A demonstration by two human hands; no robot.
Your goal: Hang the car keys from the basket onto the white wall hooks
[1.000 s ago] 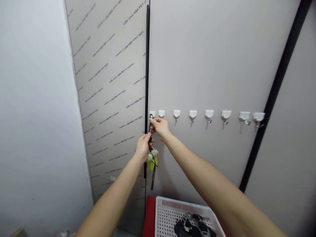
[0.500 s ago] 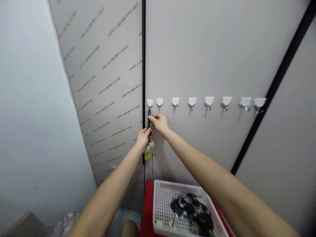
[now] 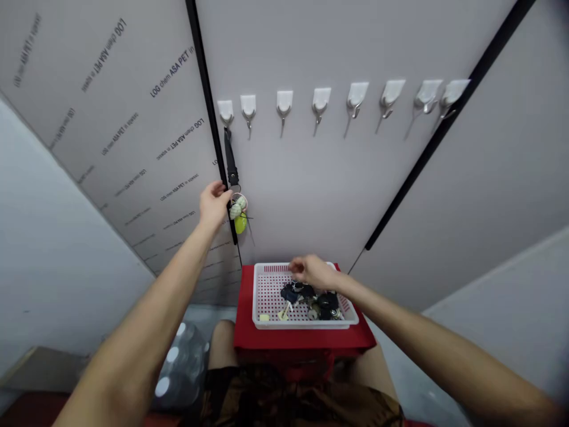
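A keychain (image 3: 235, 198) with a black strap, a pale charm and a yellow-green charm hangs from the leftmost wall hook (image 3: 225, 111). My left hand (image 3: 213, 203) is raised beside its charms, fingertips at the ring, fingers loosely curled. Lower down, my right hand (image 3: 312, 272) hovers palm down over a white perforated basket (image 3: 267, 296), fingers bent above a pile of dark keys and keychains (image 3: 313, 298). Whether it grips anything is hidden.
A row of several white hooks (image 3: 320, 99) runs along the grey wall panel, all bare but the leftmost. The basket rests on a red stool (image 3: 302, 338) between my knees. A black vertical strip (image 3: 208, 118) divides the panels. A bag with white dots (image 3: 180, 370) lies at lower left.
The view has tilted down. My right hand has dropped from the strap near the hook to the basket. My left hand has slid down beside the charms; the keychain now hangs from the hook.
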